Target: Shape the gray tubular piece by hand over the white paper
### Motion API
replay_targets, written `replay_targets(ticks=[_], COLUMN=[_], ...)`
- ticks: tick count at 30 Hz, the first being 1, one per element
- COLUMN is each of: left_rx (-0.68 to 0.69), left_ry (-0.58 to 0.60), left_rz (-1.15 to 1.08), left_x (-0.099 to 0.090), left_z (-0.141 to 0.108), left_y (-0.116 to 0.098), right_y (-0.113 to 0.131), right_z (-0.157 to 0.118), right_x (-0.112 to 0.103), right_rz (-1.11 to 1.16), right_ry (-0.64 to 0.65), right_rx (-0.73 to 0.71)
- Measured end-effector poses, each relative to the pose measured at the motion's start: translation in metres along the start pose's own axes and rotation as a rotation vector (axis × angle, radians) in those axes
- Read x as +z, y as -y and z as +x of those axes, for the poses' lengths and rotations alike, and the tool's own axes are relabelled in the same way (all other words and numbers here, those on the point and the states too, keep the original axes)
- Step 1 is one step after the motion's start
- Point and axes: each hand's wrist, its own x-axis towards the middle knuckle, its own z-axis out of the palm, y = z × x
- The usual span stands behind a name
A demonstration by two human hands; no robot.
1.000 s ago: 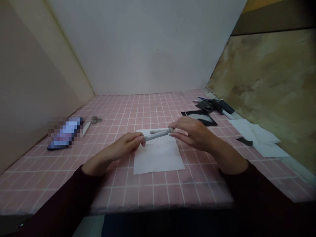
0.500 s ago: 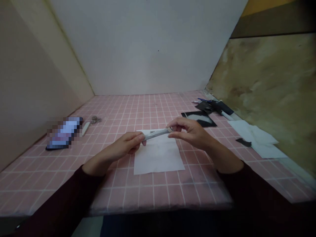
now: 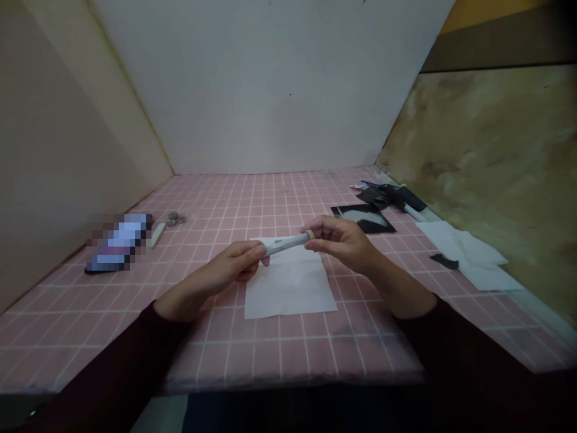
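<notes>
Between my two hands is a slim silvery-grey tube (image 3: 286, 245), tilted with its right end higher. My left hand (image 3: 241, 258) is closed on its left end, thumb on top. At the right end, the thumb and fingers of my right hand (image 3: 338, 236) pinch a small tan, ring-like piece (image 3: 309, 235); whether it is part of the tube I cannot tell. Under the tube, a white sheet of paper (image 3: 291, 288) lies flat on the table, with a small grey mark or piece near its far edge, partly covered by the tube.
A phone (image 3: 119, 243), blurred over, stands at the left beside a white strip (image 3: 158, 234) and scissors (image 3: 175, 218). On the right lie a black sheet with a pale patch (image 3: 365, 218), dark scraps (image 3: 392, 195), white papers (image 3: 469, 252) and a black scrap (image 3: 444, 261). Walls border the pink checked tabletop (image 3: 216, 355).
My right fingers have shifted slightly at the tube's right end, so more of the tan ring-like piece shows. Both hands keep hold, and the paper has not moved.
</notes>
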Motion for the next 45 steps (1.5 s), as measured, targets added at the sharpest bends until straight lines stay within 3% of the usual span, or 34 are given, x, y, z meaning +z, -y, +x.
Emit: replay_targets(ticks=[5, 10, 14, 19, 23, 26, 30, 36, 40, 45], left_rx=[0.004, -0.051, -0.053, 0.114, 0.3, 0.334, 0.324, 0.314, 0.314, 0.351], left_ry=[-0.008, 0.0, -0.031, -0.143, -0.223, -0.211, -0.219, -0.141, -0.184, -0.11], left_rz=[-0.022, -0.085, 0.004, 0.356, 0.697, 0.782, 0.788, 0.835, 0.917, 0.871], left_x=[0.0, -0.001, 0.0, 0.003, 0.008, 0.01, 0.009, 0.012, 0.013, 0.025], left_z=[0.0, 0.0, -0.001, -0.002, -0.003, -0.002, -0.001, 0.001, 0.003, 0.0], left_y=[0.0, 0.0, -0.002, -0.006, -0.006, -0.004, -0.002, 0.002, 0.004, 0.002], right_y=[-0.005, -0.004, -0.002, -0.004, -0.005, -0.002, 0.003, 0.003, 0.001, 0.009], right_z=[-0.002, -0.005, -0.006, -0.005, -0.002, -0.002, -0.005, -0.008, -0.01, -0.015], right_x=[0.0, 0.002, 0.003, 0.002, 0.001, -0.001, -0.004, -0.005, -0.004, 0.014], right_rz=[-0.049, -0.23, -0.319, -0.229, -0.077, -0.079, -0.172, -0.595, -0.845, -0.825], right_ry=[-0.016, -0.054, -0.058, -0.048, 0.109, 0.187, 0.18, 0.23, 0.183, 0.251], right_rx=[-0.032, -0.16, -0.212, -0.066, 0.097, 0.131, 0.049, -0.151, -0.313, -0.408])
